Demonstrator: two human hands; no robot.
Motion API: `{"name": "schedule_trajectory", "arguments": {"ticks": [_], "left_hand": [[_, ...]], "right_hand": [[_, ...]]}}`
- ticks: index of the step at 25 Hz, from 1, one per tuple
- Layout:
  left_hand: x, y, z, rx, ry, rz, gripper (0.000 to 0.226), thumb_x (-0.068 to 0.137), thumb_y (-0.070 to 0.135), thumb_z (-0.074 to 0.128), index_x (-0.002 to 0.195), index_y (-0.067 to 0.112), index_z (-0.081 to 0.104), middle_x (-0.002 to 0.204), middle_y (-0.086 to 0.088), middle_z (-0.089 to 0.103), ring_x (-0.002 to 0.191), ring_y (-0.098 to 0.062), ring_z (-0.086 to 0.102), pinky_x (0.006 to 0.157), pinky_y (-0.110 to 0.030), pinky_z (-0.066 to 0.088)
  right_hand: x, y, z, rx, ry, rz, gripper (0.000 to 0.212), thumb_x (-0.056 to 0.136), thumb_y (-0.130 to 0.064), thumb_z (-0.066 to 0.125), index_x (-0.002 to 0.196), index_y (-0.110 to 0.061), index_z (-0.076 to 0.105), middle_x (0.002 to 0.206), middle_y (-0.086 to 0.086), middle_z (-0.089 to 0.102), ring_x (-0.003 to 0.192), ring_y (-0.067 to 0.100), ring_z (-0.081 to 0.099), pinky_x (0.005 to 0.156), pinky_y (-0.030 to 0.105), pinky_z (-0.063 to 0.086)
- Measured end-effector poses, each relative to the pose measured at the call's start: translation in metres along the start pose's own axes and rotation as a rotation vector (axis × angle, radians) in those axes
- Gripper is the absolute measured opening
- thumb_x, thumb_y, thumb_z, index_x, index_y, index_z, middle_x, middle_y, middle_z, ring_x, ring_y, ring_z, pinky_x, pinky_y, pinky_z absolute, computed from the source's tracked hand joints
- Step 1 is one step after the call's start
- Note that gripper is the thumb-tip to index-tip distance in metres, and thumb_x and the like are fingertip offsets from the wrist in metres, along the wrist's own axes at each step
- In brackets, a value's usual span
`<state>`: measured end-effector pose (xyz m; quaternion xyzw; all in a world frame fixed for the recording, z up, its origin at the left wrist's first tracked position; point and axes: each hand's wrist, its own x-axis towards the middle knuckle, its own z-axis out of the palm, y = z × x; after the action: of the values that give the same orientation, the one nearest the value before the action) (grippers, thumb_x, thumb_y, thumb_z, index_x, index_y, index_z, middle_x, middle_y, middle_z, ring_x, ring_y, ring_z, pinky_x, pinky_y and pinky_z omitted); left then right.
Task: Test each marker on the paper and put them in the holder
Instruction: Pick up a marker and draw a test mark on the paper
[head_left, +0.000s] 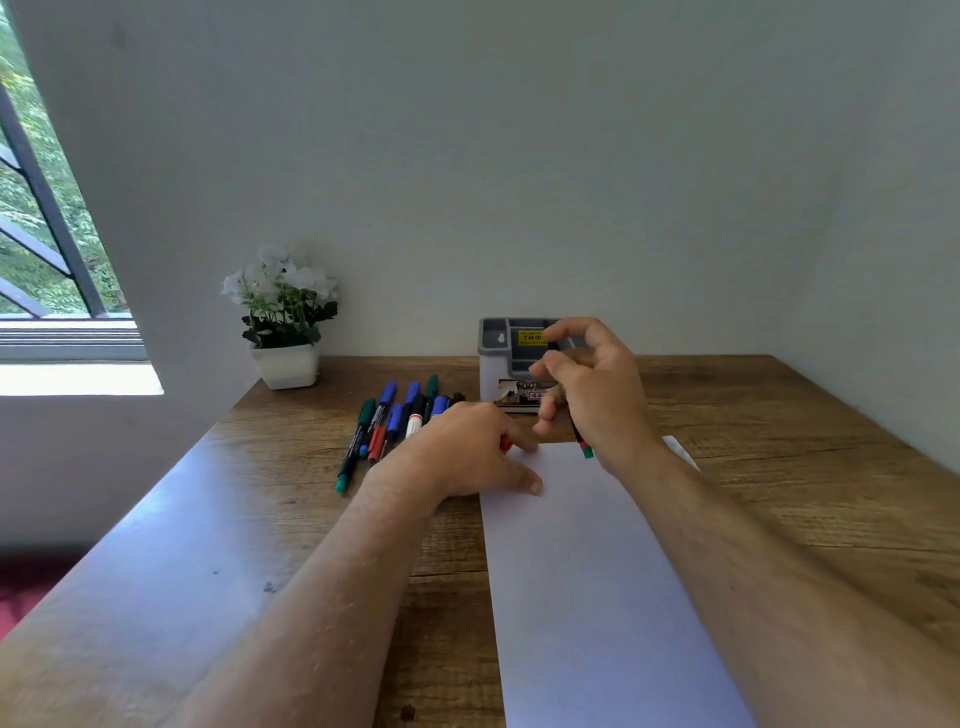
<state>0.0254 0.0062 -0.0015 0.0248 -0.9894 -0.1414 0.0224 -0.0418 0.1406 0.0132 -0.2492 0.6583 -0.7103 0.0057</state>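
Note:
A white sheet of paper lies on the wooden desk. My left hand rests at the paper's top left corner, fingers curled around a small red piece, apparently a marker cap. My right hand is raised in front of the grey holder and grips a dark marker with a green end pointing down at the paper. A pile of several blue, green, red and black markers lies left of the holder, partly hidden by my left hand.
A white pot of white flowers stands at the desk's back left against the wall. A window is at the far left. The desk's left edge runs diagonally; bare wood lies right of the paper.

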Motion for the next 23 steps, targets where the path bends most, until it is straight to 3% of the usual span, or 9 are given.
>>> {"name": "schedule_trajectory", "arguments": {"ticks": [3,6,8,11,14,17,20,23], "left_hand": [[-0.001,0.001,0.001,-0.021,0.009,-0.003,0.052,0.071,0.062,0.073,0.118,0.039,0.066,0.079,0.025,0.044,0.078,-0.003,0.042,0.067,-0.025,0.031],[0.000,-0.001,0.003,-0.030,-0.003,-0.005,0.037,0.074,0.058,0.073,0.103,0.036,0.069,0.080,0.018,0.057,0.075,-0.001,0.049,0.062,-0.020,0.033],[0.001,-0.003,0.001,-0.037,0.040,-0.040,0.027,0.079,0.049,0.073,0.101,0.034,0.072,0.086,0.016,0.065,0.079,-0.003,0.055,0.072,-0.024,0.045],[0.004,-0.012,-0.007,-0.075,0.117,-0.143,0.015,0.078,0.039,0.076,0.093,0.035,0.075,0.093,0.014,0.069,0.086,-0.006,0.059,0.087,-0.033,0.051],[0.003,-0.019,-0.009,-0.040,0.097,-0.177,0.012,0.078,0.037,0.077,0.090,0.035,0.076,0.095,0.014,0.069,0.092,-0.008,0.058,0.092,-0.035,0.050],[0.003,-0.019,-0.010,-0.009,0.118,-0.188,0.009,0.077,0.036,0.078,0.086,0.036,0.075,0.092,0.014,0.067,0.097,-0.012,0.056,0.094,-0.038,0.049],[0.003,-0.021,-0.010,-0.009,0.174,-0.230,0.009,0.076,0.033,0.079,0.085,0.032,0.076,0.084,0.015,0.062,0.092,-0.010,0.055,0.086,-0.033,0.050],[0.003,-0.020,-0.010,-0.019,0.224,-0.237,0.005,0.079,0.031,0.078,0.084,0.031,0.076,0.077,0.017,0.060,0.075,-0.005,0.051,0.072,-0.026,0.044]], "right_hand": [[-0.008,0.006,0.003,0.063,-0.027,0.052,0.024,0.099,-0.005,0.043,0.102,-0.013,0.065,0.087,0.013,0.073,0.053,0.026,0.067,0.045,0.035,0.056],[-0.018,0.024,0.005,-0.011,0.017,0.021,0.017,0.096,-0.001,0.054,0.103,-0.014,0.063,0.089,0.011,0.074,0.065,0.026,0.073,0.052,0.034,0.059],[-0.020,0.026,0.003,0.062,0.035,0.002,0.003,0.094,-0.010,0.062,0.094,-0.012,0.064,0.078,0.014,0.070,0.057,0.025,0.067,0.049,0.033,0.054],[-0.017,0.024,0.000,0.102,0.045,-0.007,0.023,0.098,-0.024,0.057,0.081,-0.009,0.065,0.062,0.013,0.064,0.044,0.022,0.056,0.039,0.026,0.044],[-0.018,0.024,0.010,-0.005,-0.075,0.000,0.008,0.096,-0.011,0.057,0.092,-0.009,0.064,0.065,0.013,0.069,0.046,0.025,0.061,0.038,0.026,0.047],[-0.016,0.026,0.015,-0.109,-0.127,0.010,0.008,0.092,-0.001,0.057,0.087,-0.006,0.060,0.068,0.018,0.068,0.051,0.030,0.064,0.044,0.030,0.051],[-0.016,0.029,0.016,-0.172,-0.152,0.038,0.017,0.089,-0.002,0.059,0.074,-0.008,0.056,0.066,0.020,0.067,0.050,0.026,0.062,0.045,0.028,0.047],[-0.014,0.034,0.020,-0.367,-0.142,0.032,0.022,0.079,-0.011,0.066,0.061,-0.017,0.055,0.059,0.006,0.068,0.046,0.004,0.055,0.045,0.018,0.040]]}}
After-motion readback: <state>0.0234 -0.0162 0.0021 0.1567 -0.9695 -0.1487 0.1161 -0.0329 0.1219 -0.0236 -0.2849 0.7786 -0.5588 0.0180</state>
